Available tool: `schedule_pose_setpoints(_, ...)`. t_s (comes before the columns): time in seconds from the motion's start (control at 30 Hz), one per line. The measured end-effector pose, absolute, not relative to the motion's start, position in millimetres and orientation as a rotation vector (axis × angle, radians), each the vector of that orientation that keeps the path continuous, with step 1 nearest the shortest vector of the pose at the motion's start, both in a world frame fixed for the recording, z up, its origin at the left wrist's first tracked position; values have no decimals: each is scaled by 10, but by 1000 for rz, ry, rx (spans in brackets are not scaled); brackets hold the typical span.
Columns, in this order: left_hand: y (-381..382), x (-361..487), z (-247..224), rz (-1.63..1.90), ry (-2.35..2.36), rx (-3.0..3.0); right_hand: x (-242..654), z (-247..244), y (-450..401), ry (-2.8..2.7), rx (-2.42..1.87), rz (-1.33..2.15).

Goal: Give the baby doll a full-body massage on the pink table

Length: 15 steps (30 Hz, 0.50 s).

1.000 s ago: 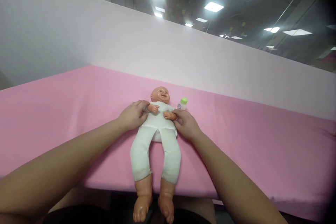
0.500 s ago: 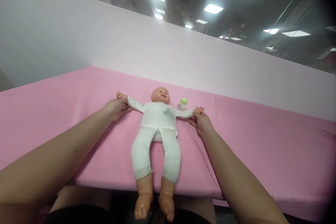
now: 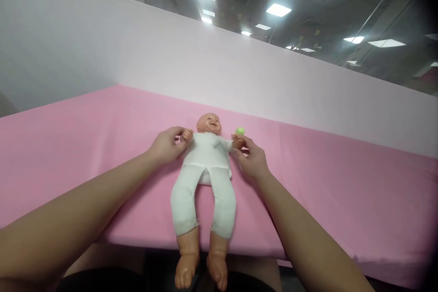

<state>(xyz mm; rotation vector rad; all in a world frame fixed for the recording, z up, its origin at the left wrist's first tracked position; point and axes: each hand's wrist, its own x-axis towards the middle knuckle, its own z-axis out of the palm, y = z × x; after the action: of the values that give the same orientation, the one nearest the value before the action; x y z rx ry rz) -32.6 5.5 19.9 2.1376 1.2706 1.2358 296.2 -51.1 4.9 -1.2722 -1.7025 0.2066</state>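
A baby doll in a white top and trousers lies on its back on a pink-covered table, its bare feet sticking out past the front edge. My left hand is closed on the doll's hand at the left of its chest. On the other side, my right hand grips the doll's other hand between thumb and fingers. Both doll arms are bent in toward the body. Just behind my right hand shows the green cap of a small bottle; the rest of the bottle is hidden.
A pale panel stands along the back and left of the table. My legs are below the front edge. Glass above the panel shows bright ceiling lights.
Both my hands have moved inward with the doll's hands, folding its outstretched arms toward its chest. The bottle's lower part is now covered. The doll's body and legs stay in place.
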Motion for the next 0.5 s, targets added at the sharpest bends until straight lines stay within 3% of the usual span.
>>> schedule_pose_setpoints(0.13,2,-220,149,967,1166,2695,2764,101,-601,-2126,-1280,-91)
schedule_pose_setpoints(0.27,24,-234,142,883,1185,2776,2694,105,-617,-2216,-1291,-157)
schedule_pose_setpoints(0.5,-15,-252,235,1021,1364,2372,2784,92,-580,-1830,-1296,315)
